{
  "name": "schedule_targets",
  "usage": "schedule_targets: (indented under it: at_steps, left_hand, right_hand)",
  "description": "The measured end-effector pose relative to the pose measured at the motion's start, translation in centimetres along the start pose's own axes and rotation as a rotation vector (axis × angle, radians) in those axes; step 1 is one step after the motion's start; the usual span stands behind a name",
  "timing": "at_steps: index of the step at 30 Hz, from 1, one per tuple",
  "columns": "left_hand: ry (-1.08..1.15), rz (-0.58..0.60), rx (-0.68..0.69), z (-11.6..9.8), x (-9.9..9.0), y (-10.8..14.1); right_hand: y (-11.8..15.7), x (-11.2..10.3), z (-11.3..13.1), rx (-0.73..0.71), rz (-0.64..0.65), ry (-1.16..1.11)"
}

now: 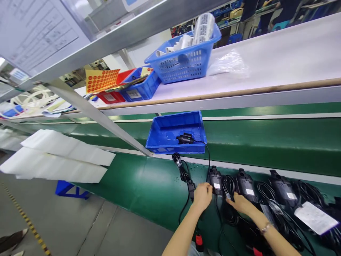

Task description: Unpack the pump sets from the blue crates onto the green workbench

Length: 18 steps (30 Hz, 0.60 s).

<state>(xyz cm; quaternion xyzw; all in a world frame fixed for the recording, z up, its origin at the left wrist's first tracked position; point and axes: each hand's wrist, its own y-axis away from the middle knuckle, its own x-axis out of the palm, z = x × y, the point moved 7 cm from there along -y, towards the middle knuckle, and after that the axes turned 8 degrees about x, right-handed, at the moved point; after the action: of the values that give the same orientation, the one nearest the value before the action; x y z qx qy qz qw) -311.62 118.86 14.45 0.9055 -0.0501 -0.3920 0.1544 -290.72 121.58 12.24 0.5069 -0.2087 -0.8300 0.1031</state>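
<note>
My left hand (pixel 203 195) is closed, between a small black box on a cable (pixel 191 188) and a black pump-like unit with a white label (pixel 215 181). Its fingertips are hidden, so what it grips does not show. To the right, my right hand (pixel 242 204) closes on a coiled black cable (pixel 228 186), thumb pointing left. A second labelled black unit (pixel 246 186) lies just beyond that hand. From the blue bin (pixel 176 149), where a small black cylindrical part (pixel 185 138) rests, a thin cable runs down to the first unit.
More black units (pixel 283 188) and cables crowd the right, with a white paper (pixel 316 217) on top. A red-ended connector (pixel 199 241) hangs near the front edge. White foam sheets (pixel 61 156) lie left. The shelf above carries a blue basket (pixel 183 64); a slanted metal post (pixel 101 121) stands left.
</note>
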Motion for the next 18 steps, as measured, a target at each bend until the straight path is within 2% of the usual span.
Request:
schedule_targets:
  at_steps: [2,4,6,7,8,10,12,14,16,18]
  left_hand:
    - [-0.022,-0.207,-0.091,2.7,-3.8,0.0]
    - [-0.035,-0.379,-0.261,5.4,-6.1,-0.3]
    - [-0.021,-0.438,-0.384,6.9,-6.4,-1.5]
    - [-0.012,-0.426,-0.405,7.2,-5.9,-2.2]
    - [-0.006,-0.413,-0.416,7.4,-5.3,-3.0]
    - [0.024,-0.351,-0.416,8.0,-4.1,-3.9]
    - [0.107,-0.243,-0.399,9.6,-3.2,-4.0]
    - [0.262,-0.185,-0.315,12.2,-3.2,-3.2]
    - [0.487,-0.222,-0.194,15.5,-4.4,-2.1]
    - [0.774,-0.269,-0.146,19.5,-5.6,-1.1]
  right_hand:
    - [-0.9,-3.6,3.2,-0.153,0.017,0.059]
    - [-3.2,-7.5,9.0,-0.324,-0.069,0.078]
    - [-6.5,-10.3,16.6,-0.489,-0.184,0.092]
    - [-8.5,-10.8,20.6,-0.567,-0.210,0.118]
    - [-10.7,-10.6,24.4,-0.634,-0.208,0.162]
    - [-15.0,-8.8,30.7,-0.731,-0.156,0.277]
    - [-19.1,-6.0,34.5,-0.741,-0.093,0.406]
    - [-22.5,-3.1,35.7,-0.661,-0.060,0.516]
    - [-24.8,-0.8,35.4,-0.537,-0.065,0.593]
    - [-26.0,0.7,34.8,-0.445,-0.088,0.632]
